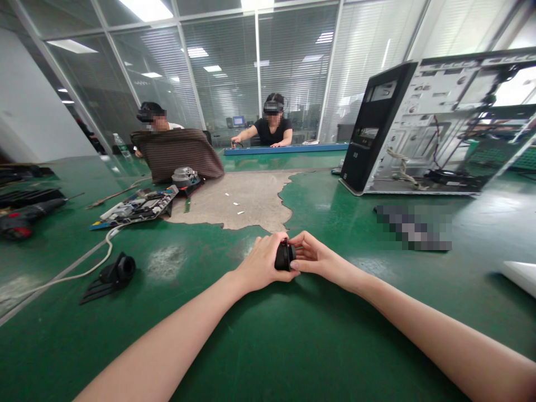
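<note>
Left grip [260, 260] and right grip [315, 257] clasp a black part [283, 257] between them. Likely light, stiff; best held by its sides.

Black cylindrical part [282, 258], small: wider body, raised rim, narrower round end facing right. Lies sideways between left hand [264, 258] and right hand [313, 258], fingers partly covering both ends.

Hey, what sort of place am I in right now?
Probably an electronics repair or teardown workshop: an opened computer case and a bare circuit board sit on a green worktable, before a glass partition.
</note>
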`<action>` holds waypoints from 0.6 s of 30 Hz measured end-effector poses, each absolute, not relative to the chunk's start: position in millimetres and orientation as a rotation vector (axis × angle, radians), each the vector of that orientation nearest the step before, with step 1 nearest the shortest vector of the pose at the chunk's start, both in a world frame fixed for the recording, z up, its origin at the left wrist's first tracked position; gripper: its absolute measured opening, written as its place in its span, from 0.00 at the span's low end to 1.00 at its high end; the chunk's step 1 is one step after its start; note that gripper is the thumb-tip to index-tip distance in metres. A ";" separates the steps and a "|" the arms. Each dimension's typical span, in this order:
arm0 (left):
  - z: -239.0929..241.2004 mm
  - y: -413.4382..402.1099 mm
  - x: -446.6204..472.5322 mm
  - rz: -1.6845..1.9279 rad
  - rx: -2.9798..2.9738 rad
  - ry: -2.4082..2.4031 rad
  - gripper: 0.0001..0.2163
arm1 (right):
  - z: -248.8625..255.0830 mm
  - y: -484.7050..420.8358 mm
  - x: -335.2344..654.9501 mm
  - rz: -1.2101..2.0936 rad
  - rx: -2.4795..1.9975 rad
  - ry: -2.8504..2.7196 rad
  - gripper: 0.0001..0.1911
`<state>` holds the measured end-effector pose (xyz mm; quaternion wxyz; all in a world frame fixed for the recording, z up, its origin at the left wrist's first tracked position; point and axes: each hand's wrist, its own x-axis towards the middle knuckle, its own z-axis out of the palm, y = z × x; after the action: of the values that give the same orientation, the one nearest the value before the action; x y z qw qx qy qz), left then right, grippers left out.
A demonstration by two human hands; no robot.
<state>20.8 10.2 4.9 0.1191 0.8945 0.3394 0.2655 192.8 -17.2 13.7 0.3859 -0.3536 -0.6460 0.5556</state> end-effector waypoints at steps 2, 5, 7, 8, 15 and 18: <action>4.7 10.6 20.6 0.770 2.624 0.998 0.26 | 16.4 -19.5 193.6 1.440 -0.868 -1.664 0.18; 4.3 10.8 20.7 0.779 2.625 0.986 0.27 | 18.5 -21.7 193.2 1.400 -0.908 -1.638 0.13; 4.3 10.6 21.1 0.782 2.614 0.988 0.27 | 16.8 -20.9 192.2 1.350 -0.947 -1.608 0.11; 4.5 10.5 21.4 0.782 2.610 0.990 0.27 | 15.3 -19.9 191.7 1.332 -0.954 -1.596 0.11; 5.9 9.6 21.9 0.789 2.581 0.982 0.25 | 9.9 -16.8 192.4 1.354 -0.906 -1.642 0.16; 4.6 10.2 21.0 0.777 2.567 1.011 0.26 | 10.1 -18.5 193.2 1.384 -0.876 -1.652 0.17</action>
<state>21.0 10.2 4.6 0.1372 0.8871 0.3493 0.2686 193.2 -18.5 10.1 0.3965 -0.3456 -0.6519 0.5462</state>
